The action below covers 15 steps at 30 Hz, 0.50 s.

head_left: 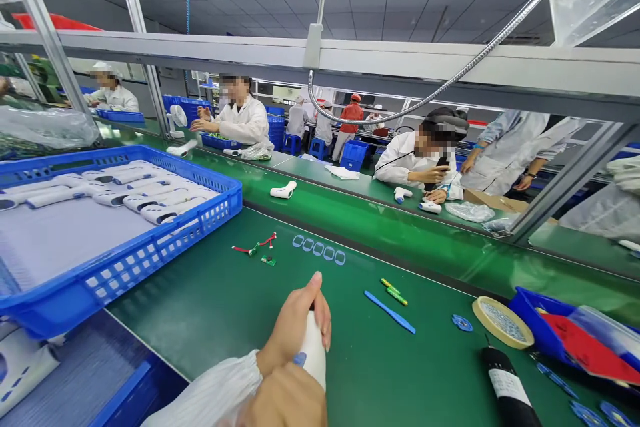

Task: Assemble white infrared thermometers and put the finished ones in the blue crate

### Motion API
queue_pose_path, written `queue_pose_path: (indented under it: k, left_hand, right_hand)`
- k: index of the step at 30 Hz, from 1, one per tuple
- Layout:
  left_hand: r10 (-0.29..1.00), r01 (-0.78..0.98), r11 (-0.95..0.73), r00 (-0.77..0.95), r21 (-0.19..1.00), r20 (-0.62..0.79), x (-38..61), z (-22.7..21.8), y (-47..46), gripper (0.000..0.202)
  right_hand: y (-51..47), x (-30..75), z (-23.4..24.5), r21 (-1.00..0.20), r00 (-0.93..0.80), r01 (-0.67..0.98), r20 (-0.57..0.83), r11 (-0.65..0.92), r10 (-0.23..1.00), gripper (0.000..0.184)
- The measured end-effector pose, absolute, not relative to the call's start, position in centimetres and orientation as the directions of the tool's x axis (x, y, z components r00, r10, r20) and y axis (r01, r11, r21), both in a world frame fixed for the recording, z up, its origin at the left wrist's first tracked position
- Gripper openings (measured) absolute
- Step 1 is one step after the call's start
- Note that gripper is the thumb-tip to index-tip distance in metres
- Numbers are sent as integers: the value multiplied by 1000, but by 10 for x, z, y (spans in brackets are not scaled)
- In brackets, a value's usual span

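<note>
At the bottom middle, a white handheld plastic housing (315,350) with a blue patch is between my two hands, above the green table. My left hand (296,325), in a white sleeve, wraps round its upper part, thumb pointing up. Below it, my right hand (290,397) closes on the lower end; it is blurred and partly cut off by the frame edge. Beyond the hands lie a small circuit board (269,260), red wires with connectors (255,248) and a row of several oval rings (319,249). A blue pry stick (390,312) lies to the right.
A blue crate (200,230) with several white housings stands left. To the right are yellow-green sticks (395,291), a round dish of small parts (503,321), a black electric screwdriver (507,383) and a blue bin (530,310). One housing (283,190) lies on the green belt (340,203); co-workers sit beyond.
</note>
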State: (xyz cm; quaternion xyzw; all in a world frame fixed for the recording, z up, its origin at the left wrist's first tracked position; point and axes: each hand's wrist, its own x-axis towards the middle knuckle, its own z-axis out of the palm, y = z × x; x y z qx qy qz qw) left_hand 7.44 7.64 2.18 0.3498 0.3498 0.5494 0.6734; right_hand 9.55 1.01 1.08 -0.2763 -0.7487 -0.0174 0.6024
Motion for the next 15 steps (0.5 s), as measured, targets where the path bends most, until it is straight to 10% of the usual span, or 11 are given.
queue_pose_path:
  k: [11, 15]
  left_hand:
    - [988, -100, 151, 55, 984, -146, 63, 16, 87, 59]
    - [999, 143, 31, 35, 989, -36, 51, 23, 91, 56]
  right_hand:
    - [11, 146, 15, -692, 121, 120, 722, 712, 681, 13]
    - [10, 187, 9, -904, 223, 165, 423, 394, 878, 22]
